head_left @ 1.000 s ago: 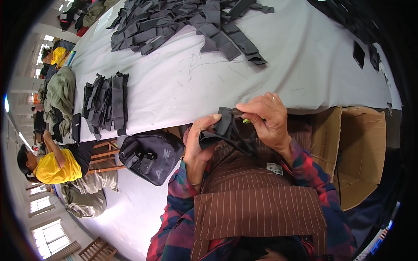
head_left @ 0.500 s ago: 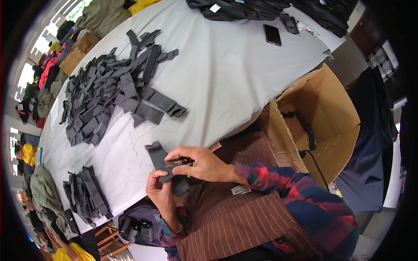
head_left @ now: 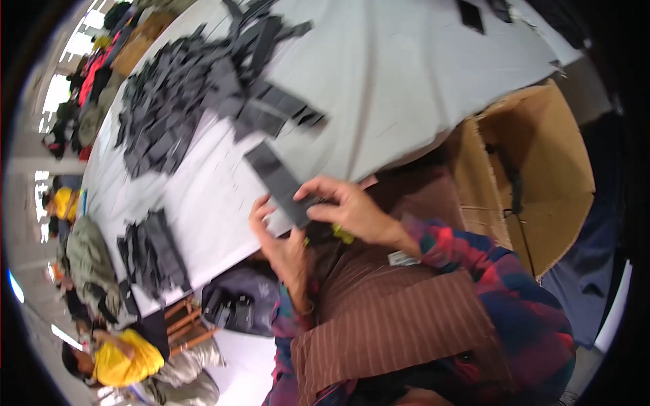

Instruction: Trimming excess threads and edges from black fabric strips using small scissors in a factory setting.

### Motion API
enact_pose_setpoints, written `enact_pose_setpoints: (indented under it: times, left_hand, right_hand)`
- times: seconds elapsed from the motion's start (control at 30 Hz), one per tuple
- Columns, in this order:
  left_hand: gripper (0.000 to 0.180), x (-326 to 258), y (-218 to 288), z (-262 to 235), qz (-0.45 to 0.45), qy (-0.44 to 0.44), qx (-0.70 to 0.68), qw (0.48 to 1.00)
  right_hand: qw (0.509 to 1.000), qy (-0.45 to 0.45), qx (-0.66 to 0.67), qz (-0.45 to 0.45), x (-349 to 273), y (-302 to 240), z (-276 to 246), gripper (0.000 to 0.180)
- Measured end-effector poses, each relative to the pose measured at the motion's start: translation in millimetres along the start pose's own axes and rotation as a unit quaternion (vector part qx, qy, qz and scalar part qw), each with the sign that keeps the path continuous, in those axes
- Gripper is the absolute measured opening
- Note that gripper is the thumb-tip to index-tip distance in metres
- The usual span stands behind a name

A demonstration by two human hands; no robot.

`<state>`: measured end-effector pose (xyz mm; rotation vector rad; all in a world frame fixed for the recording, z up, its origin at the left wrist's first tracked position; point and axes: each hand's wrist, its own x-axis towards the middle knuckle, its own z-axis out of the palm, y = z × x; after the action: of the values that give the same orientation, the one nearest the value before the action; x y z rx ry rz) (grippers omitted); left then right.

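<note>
A flat dark grey fabric strip (head_left: 274, 169) slants over the table's near edge, in front of my body. My right hand (head_left: 359, 213) pinches its lower right part between thumb and fingers. Something yellow-green (head_left: 343, 234) shows below that hand; its shape is blurred. My left hand (head_left: 284, 254) is beside the strip's lower left edge, its fingers spread and thumb apart. Whether its fingertips touch the fabric I cannot tell. Beyond the strip lies a large loose heap of similar grey strips (head_left: 179, 95).
A stacked bundle of dark strips (head_left: 152, 250) lies at the white table's (head_left: 379, 88) near left edge. On the right stands an open cardboard box (head_left: 552, 183). A black phone (head_left: 470, 17) lies at the far side. A person in yellow (head_left: 128, 358) sits at the lower left.
My left hand has loosened from a pinch and its fingers have spread. More of the strip shows flat and straight. The whole view has shifted, with the table's things now higher.
</note>
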<state>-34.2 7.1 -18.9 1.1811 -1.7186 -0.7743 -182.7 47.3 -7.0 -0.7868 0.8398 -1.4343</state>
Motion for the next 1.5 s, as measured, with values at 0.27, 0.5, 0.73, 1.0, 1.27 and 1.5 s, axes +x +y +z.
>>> enact_pose_setpoints:
  times: [0.27, 0.5, 0.73, 1.0, 1.27, 1.5]
  left_hand:
    - [0.028, -8.4, -6.4, -9.5, -0.137, -0.137, -0.270, 0.943]
    - [0.041, -5.8, 3.1, -14.0, -0.266, -0.181, -0.395, 0.861]
    - [0.050, -8.8, -4.4, -15.5, -0.247, -0.243, -0.388, 0.854]
    - [0.040, -5.5, 2.3, -14.0, -0.304, -0.144, -0.503, 0.796]
    - [0.038, -1.1, 13.5, -22.5, -0.291, -0.164, -0.493, 0.803]
    - [0.038, -4.2, 13.0, -25.5, -0.279, -0.181, -0.493, 0.804]
  right_hand:
    - [1.000, 0.006, 0.009, 0.008, 0.0, 4.8, -2.7, 0.034]
    - [0.980, -0.021, -0.191, 0.051, -3.3, -21.7, -4.7, 0.037]
    - [0.987, -0.030, -0.157, 0.016, 2.3, -12.0, -14.1, 0.015]
    - [0.897, -0.106, -0.412, -0.125, -8.1, -21.9, -15.1, 0.016]
    - [0.816, 0.021, -0.540, -0.203, 6.8, -26.9, -19.3, 0.017]
    - [0.783, 0.012, -0.573, -0.243, 9.4, -25.1, -8.3, 0.016]
